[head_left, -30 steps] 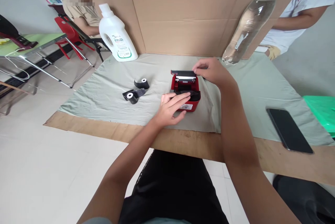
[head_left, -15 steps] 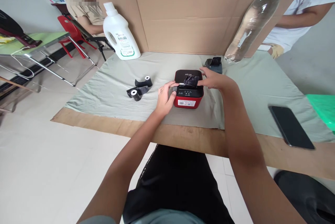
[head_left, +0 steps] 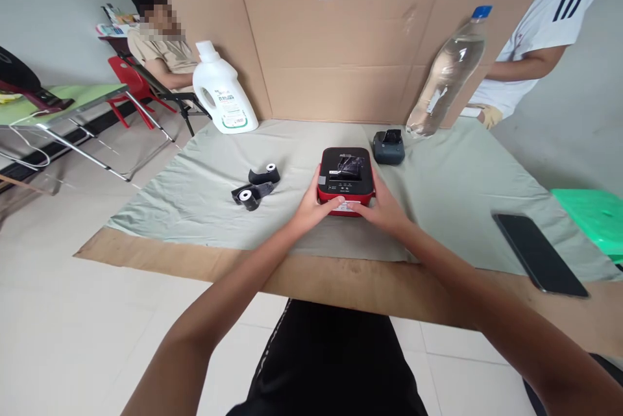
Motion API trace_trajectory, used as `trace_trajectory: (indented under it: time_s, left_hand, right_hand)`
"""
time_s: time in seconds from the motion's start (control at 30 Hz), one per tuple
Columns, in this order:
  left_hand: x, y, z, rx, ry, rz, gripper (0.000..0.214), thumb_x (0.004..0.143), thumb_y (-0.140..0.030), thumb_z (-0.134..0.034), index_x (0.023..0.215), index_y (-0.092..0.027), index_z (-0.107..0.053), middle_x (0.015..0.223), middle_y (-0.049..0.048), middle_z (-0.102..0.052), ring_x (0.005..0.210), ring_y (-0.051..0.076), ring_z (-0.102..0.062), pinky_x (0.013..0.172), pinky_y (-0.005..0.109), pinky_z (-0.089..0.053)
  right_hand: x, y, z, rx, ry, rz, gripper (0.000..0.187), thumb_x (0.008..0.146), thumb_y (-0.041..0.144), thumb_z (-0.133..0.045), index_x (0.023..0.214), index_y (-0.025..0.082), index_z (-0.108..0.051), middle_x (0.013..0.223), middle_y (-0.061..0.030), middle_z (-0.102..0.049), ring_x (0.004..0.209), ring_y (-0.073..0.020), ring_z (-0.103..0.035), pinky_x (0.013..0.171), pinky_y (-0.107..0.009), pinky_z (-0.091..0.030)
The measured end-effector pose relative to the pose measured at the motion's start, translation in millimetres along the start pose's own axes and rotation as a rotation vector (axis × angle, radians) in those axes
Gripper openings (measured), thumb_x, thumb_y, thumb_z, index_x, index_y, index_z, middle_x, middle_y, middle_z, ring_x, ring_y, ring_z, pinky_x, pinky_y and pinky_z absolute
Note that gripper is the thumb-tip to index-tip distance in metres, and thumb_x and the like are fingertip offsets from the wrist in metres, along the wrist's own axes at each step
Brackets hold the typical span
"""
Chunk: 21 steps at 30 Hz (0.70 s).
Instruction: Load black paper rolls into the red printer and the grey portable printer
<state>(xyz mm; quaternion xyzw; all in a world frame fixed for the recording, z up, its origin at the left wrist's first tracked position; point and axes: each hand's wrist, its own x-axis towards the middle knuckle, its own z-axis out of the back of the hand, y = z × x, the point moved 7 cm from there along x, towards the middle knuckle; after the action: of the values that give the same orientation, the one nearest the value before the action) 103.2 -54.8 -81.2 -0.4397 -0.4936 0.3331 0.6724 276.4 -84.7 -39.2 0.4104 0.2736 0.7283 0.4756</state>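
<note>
My left hand [head_left: 311, 204] and my right hand [head_left: 384, 205] clasp a red and black receipt printer [head_left: 346, 187] from its two sides. Both thumbs press on its red front, partly over a white label there. A piece of shiny black paper [head_left: 349, 168] lies at the slot in its top. The fingers behind each side are mostly hidden. Close behind my right hand stands a smaller dark grey printer [head_left: 389, 147], black paper at its top. Left of my hands lie two partly unrolled black paper rolls [head_left: 250, 199] with white cores.
A white detergent bottle [head_left: 225, 93] and a tall water bottle [head_left: 450, 72] stand against a cardboard screen [head_left: 341, 52]. To the right are a black phone [head_left: 539, 254] and a green plastic box [head_left: 591, 218]. Two people, one on each side, are beyond the screen.
Both hands have left the top of the printer and taken hold of its sides. Its top now looks level and shut. The view has tilted up a little.
</note>
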Motion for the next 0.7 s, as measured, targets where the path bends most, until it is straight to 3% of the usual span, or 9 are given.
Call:
trace_trajectory:
  time_s: [0.1, 0.23, 0.33, 0.5, 0.7]
  left_hand:
    - [41.8, 1.1, 16.2, -0.004, -0.057, -0.024, 0.112, 0.082, -0.068, -0.078, 0.168, -0.025, -0.02, 0.166, 0.0145, -0.046, 0.154, 0.033, -0.046, 0.13, 0.051, -0.038]
    - [108.1, 12.0, 34.1, -0.035, -0.091, -0.061, 0.117, 0.076, -0.069, -0.083, 0.167, -0.023, -0.025, 0.161, 0.016, -0.052, 0.149, 0.034, -0.053, 0.127, 0.052, -0.042]
    - [139.1, 27.2, 41.2, -0.074, -0.123, -0.054, 0.116, 0.075, -0.07, -0.083, 0.166, -0.025, -0.028, 0.16, 0.0154, -0.053, 0.145, 0.035, -0.055, 0.122, 0.052, -0.047]
    - [144.8, 53.0, 41.7, -0.126, -0.166, -0.016, 0.113, 0.074, -0.064, -0.086, 0.165, -0.027, -0.03, 0.156, 0.0121, -0.058, 0.143, 0.034, -0.057, 0.122, 0.049, -0.047]
    - [139.9, 65.1, 37.8, -0.108, -0.176, -0.025, 0.114, 0.073, -0.06, -0.087, 0.166, -0.027, -0.029, 0.157, 0.0109, -0.057, 0.145, 0.034, -0.055, 0.126, 0.049, -0.043]
  right_hand:
    - [46.5, -3.6, 7.6, -0.014, 0.031, 0.02, 0.097, 0.08, 0.057, -0.08, 0.162, 0.028, -0.038, 0.162, -0.013, -0.051, 0.147, -0.0351, -0.051, 0.119, -0.053, -0.046]
    - [115.9, -22.4, 11.0, 0.03, 0.038, 0.021, 0.106, 0.081, 0.06, -0.079, 0.167, 0.024, -0.028, 0.166, -0.0158, -0.046, 0.147, -0.032, -0.051, 0.115, -0.047, -0.049]
    - [150.9, -41.6, 5.5, 0.073, 0.057, 0.02, 0.112, 0.079, 0.063, -0.08, 0.168, 0.024, -0.026, 0.167, -0.0155, -0.045, 0.148, -0.0311, -0.05, 0.115, -0.046, -0.049]
    - [171.7, -75.9, -7.7, 0.247, 0.076, 0.054, 0.118, 0.067, 0.06, -0.091, 0.165, 0.027, -0.034, 0.159, -0.0122, -0.054, 0.143, -0.0355, -0.054, 0.117, -0.052, -0.048]
    - [165.9, -93.6, -15.4, 0.319, 0.025, 0.073, 0.103, 0.068, 0.049, -0.089, 0.158, 0.025, -0.044, 0.151, -0.012, -0.06, 0.139, -0.0341, -0.056, 0.119, -0.053, -0.045]
